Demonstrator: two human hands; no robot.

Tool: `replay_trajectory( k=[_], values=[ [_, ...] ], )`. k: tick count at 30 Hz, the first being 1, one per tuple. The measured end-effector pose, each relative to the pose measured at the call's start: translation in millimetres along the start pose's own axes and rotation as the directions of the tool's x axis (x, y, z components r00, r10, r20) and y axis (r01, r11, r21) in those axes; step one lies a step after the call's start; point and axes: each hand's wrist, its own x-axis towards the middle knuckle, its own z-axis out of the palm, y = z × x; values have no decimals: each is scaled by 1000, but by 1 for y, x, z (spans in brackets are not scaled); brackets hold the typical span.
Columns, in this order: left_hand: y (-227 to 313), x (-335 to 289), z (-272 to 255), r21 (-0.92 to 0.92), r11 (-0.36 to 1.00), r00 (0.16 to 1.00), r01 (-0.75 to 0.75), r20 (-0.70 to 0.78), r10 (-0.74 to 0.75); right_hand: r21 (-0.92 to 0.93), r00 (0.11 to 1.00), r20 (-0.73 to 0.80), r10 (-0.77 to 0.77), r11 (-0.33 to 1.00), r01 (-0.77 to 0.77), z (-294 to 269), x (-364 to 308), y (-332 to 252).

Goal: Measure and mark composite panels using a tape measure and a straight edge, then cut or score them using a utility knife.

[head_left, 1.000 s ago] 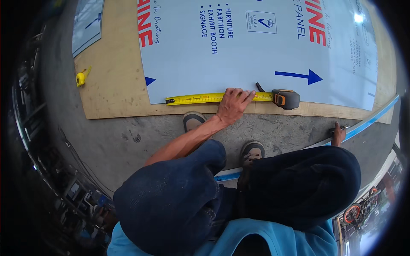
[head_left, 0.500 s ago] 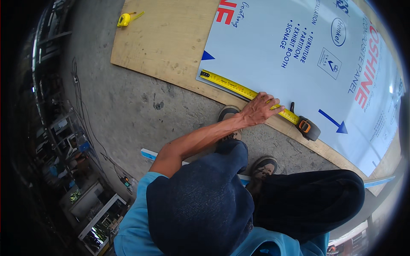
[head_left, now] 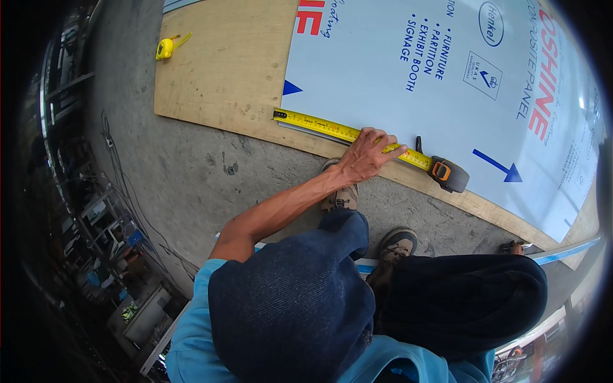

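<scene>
My left hand (head_left: 368, 153) is closed on the yellow blade of a tape measure, fingers across it and the index finger stretched along it. The blade (head_left: 313, 122) lies along the near edge of a pale grey-blue printed panel (head_left: 370, 83), its hooked end at the panel's left corner. To the right of the hand rests the grey and orange case of the tape measure (head_left: 449, 174). Past my right knee a small part of my right hand (head_left: 514, 247) shows, low by the floor, beside a shiny metal thing too small to name; the knee hides the rest.
A plywood sheet (head_left: 217, 96) lies under the panel. On its far left corner sits a second, yellow tape measure (head_left: 165, 48). A blue and white strip (head_left: 568, 251) crosses the concrete floor (head_left: 198, 166) behind my shoes. Cables (head_left: 121, 159) run along the left.
My left hand and the tape measure have moved left along the panel, bringing the hooked end to its edge. Part of my right hand has come into sight past the knee. The view has shifted.
</scene>
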Motion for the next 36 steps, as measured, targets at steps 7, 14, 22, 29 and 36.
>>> replay_trajectory(
  k=[7, 14, 22, 29, 36],
  values=[
    [3, 0, -6, 52, 998, 999, -22, 46, 19, 629, 987, 154, -41, 775, -66, -80, -73, -162],
    [36, 17, 14, 51, 998, 999, 49, -17, -49, 566, 231, 374, -898, 418, 711, -108, -161, -271],
    [51, 24, 30, 123, 991, 995, 58, -91, -47, 493, 340, 593, -730, 663, 564, -113, -143, -230],
    [48, 24, 29, 80, 994, 995, 70, -73, -65, 287, 525, 639, -562, 807, 516, -114, -68, -157],
    [50, 34, -11, 19, 1000, 986, 12, 167, -15, 261, 660, 510, -552, 830, 493, -94, -32, -98]
  ],
)
